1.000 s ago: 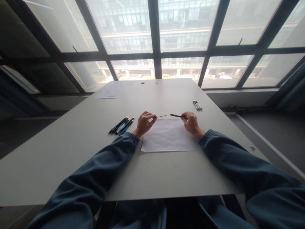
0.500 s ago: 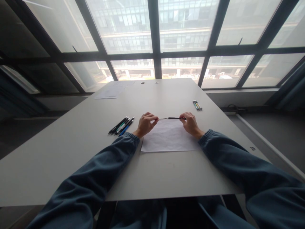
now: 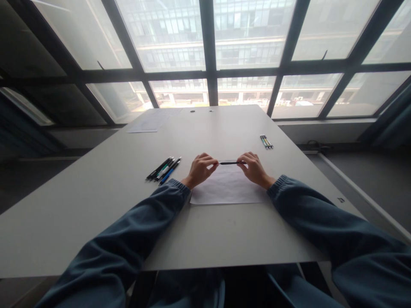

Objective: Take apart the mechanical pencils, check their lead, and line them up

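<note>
Counter (image 3: pixel 96 205) pale grey, running from the near edge to the window wall; loose papers (image 3: pixel 147 124) lie flat at its far left corner; a cluster of pens (image 3: pixel 163 169) lies on the left, fanned slightly, just beside the left cuff and apart from everything else. Left hand (image 3: pixel 201 169) is curled, fingertips pinched on the left end of a black pen (image 3: pixel 231 162); the pen is held level, crosswise, between both hands, just above the far edge of a white sheet (image 3: pixel 226 188); whether it touches the sheet cannot be told. The sheet lies flat at the centre of the counter, between the two wrists. Right hand (image 3: pixel 253 167) is likewise curled, fingertips closed on the pen's right end. A small bundle of pens (image 3: pixel 266 141) lies further right and farther off, well apart from the hands.
</note>
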The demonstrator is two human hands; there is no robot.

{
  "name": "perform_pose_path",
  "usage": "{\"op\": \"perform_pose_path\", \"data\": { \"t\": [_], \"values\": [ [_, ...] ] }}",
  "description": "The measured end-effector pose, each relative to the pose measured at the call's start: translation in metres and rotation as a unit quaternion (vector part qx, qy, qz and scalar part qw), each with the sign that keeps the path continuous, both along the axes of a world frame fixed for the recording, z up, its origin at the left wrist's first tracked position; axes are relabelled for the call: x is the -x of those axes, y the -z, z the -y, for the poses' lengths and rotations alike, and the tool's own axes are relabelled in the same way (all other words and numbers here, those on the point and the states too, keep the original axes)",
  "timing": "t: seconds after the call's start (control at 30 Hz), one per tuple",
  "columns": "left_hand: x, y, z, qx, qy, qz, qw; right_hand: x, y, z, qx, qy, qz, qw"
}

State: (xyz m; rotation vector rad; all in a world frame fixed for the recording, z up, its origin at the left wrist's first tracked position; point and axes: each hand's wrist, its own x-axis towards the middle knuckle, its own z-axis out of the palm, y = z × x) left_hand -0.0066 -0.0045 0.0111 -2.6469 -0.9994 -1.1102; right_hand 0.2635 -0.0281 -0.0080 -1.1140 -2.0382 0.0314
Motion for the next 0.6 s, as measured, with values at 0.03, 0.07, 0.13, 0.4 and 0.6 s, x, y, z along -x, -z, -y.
{"op": "perform_pose_path", "data": {
  "t": [0.03,0.07,0.13,0.4,0.6],
  "values": [
    [-0.0002,0.0000,0.0004,0.000,0.000,0.000,1.000,0.0001,-0.0001,0.0002,0.004,-0.006,0.001,1.000],
    [-0.0004,0.0001,0.0007,0.000,0.000,0.000,1.000,0.0003,0.0000,0.0003,0.006,-0.011,0.002,1.000],
    [-0.0005,0.0002,0.0010,-0.002,0.003,-0.001,1.000,0.0006,0.0001,0.0006,0.007,-0.017,0.002,1.000],
    [-0.0010,0.0014,-0.0009,0.012,0.026,0.014,0.999,0.0002,0.0006,-0.0003,0.014,-0.011,-0.001,1.000],
    [-0.0011,0.0030,-0.0025,0.021,0.048,0.063,0.997,0.0000,0.0010,-0.0009,0.004,-0.014,-0.004,1.000]
  ]
}}
